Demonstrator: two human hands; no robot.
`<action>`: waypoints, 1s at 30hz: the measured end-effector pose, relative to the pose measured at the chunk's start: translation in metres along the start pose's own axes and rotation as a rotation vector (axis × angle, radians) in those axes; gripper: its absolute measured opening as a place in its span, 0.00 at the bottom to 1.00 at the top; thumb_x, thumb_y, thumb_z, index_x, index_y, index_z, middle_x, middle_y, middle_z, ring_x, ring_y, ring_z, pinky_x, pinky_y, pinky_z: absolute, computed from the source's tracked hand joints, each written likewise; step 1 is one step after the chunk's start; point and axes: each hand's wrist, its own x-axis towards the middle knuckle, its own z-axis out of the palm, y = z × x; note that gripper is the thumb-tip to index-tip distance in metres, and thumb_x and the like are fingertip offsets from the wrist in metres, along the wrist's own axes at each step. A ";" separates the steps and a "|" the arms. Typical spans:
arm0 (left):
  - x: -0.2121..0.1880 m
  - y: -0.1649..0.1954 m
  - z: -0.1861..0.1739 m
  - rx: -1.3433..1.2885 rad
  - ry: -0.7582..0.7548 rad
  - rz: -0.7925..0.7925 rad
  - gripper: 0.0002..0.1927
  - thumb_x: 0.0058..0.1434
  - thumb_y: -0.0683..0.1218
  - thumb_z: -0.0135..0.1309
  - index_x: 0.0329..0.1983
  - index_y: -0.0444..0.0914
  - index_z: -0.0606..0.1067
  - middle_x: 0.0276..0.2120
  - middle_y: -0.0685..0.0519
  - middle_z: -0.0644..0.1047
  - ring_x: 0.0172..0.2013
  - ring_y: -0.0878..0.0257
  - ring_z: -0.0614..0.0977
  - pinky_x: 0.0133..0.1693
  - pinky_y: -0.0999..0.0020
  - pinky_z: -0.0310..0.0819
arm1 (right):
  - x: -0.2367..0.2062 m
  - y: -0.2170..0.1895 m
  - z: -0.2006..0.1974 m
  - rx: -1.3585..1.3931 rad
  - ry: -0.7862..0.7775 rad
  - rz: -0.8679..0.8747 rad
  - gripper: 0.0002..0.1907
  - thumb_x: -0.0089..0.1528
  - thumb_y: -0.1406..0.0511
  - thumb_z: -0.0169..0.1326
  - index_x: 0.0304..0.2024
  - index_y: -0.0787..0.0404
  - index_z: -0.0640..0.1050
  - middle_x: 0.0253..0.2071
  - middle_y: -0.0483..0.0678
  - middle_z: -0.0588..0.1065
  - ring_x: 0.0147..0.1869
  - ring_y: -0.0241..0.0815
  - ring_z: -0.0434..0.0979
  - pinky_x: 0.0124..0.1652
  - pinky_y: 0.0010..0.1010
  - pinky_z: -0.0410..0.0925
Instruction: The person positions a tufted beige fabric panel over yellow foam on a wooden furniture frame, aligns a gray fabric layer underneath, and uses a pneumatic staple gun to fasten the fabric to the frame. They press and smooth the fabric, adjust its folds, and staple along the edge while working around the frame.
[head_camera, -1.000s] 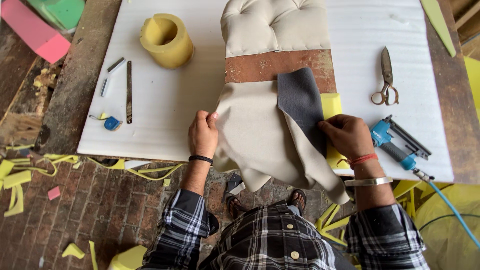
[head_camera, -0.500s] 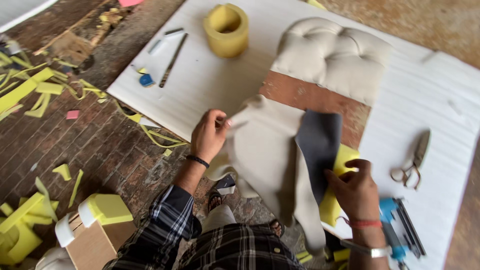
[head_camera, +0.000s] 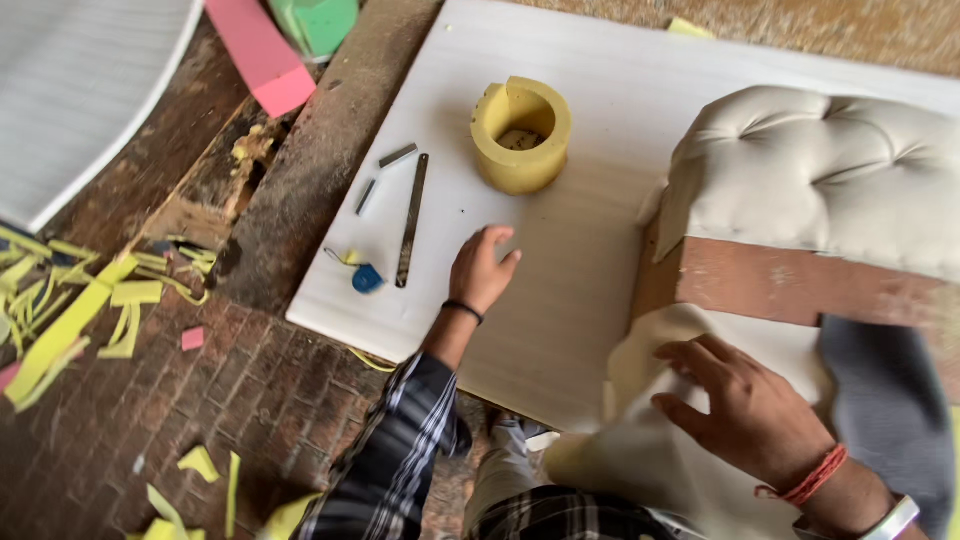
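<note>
Here the left hand (head_camera: 482, 270) hovers open and empty over the white board (head_camera: 600, 110), fingers spread. The metal strip (head_camera: 411, 219) lies just to its left, long axis running toward the far edge. The right hand (head_camera: 745, 405) presses flat, fingers splayed, on cream fabric (head_camera: 640, 450) at the near edge.

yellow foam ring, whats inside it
The yellow foam ring stands on the white sheet, its hollow holding some greyish bits; its near wall hides the rest of the bottom.
</note>
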 end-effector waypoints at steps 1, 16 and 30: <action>0.022 -0.009 0.003 0.046 -0.016 0.027 0.21 0.55 0.45 0.66 0.51 0.39 0.75 0.50 0.48 0.81 0.53 0.49 0.80 0.53 0.56 0.74 | 0.005 -0.006 0.008 0.017 0.011 0.097 0.26 0.51 0.54 0.67 0.51 0.51 0.79 0.39 0.45 0.80 0.31 0.43 0.82 0.32 0.35 0.74; 0.083 -0.114 0.029 0.187 0.184 -0.189 0.26 0.57 0.42 0.60 0.59 0.37 0.68 0.51 0.42 0.73 0.55 0.44 0.73 0.58 0.50 0.68 | 0.014 0.003 0.082 -0.018 0.466 0.553 0.10 0.64 0.59 0.64 0.46 0.52 0.84 0.30 0.42 0.79 0.31 0.31 0.80 0.35 0.23 0.71; 0.084 -0.147 0.025 0.472 -0.131 -0.237 0.14 0.59 0.55 0.66 0.33 0.39 0.83 0.33 0.43 0.82 0.36 0.46 0.84 0.40 0.53 0.78 | -0.003 -0.020 0.064 0.151 0.579 0.473 0.11 0.62 0.65 0.64 0.47 0.60 0.82 0.37 0.47 0.79 0.34 0.33 0.81 0.38 0.25 0.72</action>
